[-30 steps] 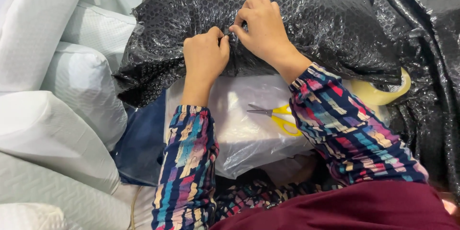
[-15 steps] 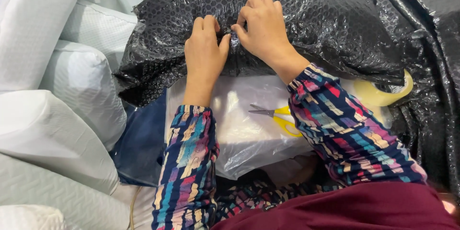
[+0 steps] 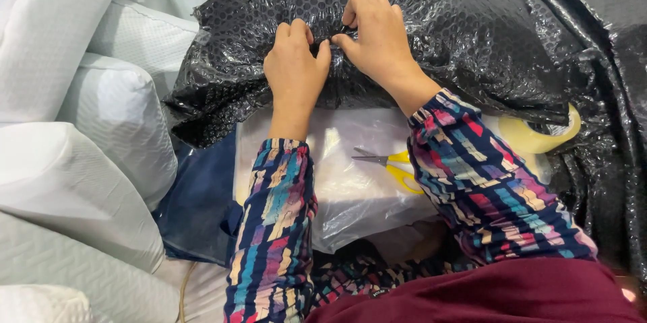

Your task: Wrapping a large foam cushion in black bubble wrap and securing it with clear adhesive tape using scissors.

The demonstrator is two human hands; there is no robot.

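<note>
A bulky bundle wrapped in black bubble wrap (image 3: 438, 33) lies in front of me. My left hand (image 3: 294, 70) presses flat on its near side, fingers together. Beside it, my right hand (image 3: 375, 33) pinches a fold of the wrap between thumb and fingers. The two hands touch at the thumbs. Both sleeves are multicoloured. Below my arms a pair of yellow-handled scissors (image 3: 394, 165) rests on a clear plastic bag (image 3: 350, 181).
A roll of yellowish tape (image 3: 539, 136) sits at the right, partly under the black wrap. White padded parcels (image 3: 74, 134) are stacked along the left. Dark blue fabric (image 3: 199, 208) lies under the plastic bag. More black bubble wrap (image 3: 606, 60) drapes down the right.
My left hand has opened from a pinch to lie flat on the wrap, sliding slightly up. My right hand keeps its pinch in nearly the same place.
</note>
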